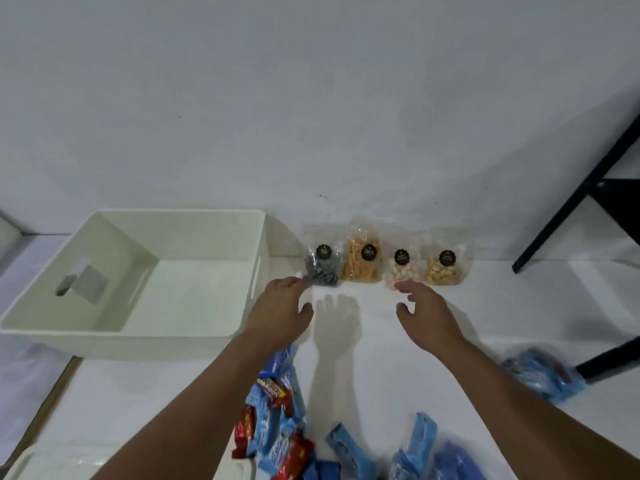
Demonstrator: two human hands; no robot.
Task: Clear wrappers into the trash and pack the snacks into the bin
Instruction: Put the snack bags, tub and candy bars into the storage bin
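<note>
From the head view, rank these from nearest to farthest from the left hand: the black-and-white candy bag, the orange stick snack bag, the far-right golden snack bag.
1. Black-and-white candy bag: at the left hand fingertips, left end of the row.
2. Orange stick snack bag: next to it on the right.
3. Golden snack bag: right end of the row.

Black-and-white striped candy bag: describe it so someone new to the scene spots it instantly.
Start at the big cream bin on the left of the white table. Just right of it, four clear snack bags with round black labels stand in a row against the wall. The striped candy bag is the leftmost, nearest the bin, by the left hand fingertips; it alone holds dark striped pieces, while the others hold tan or pale ones.
</note>
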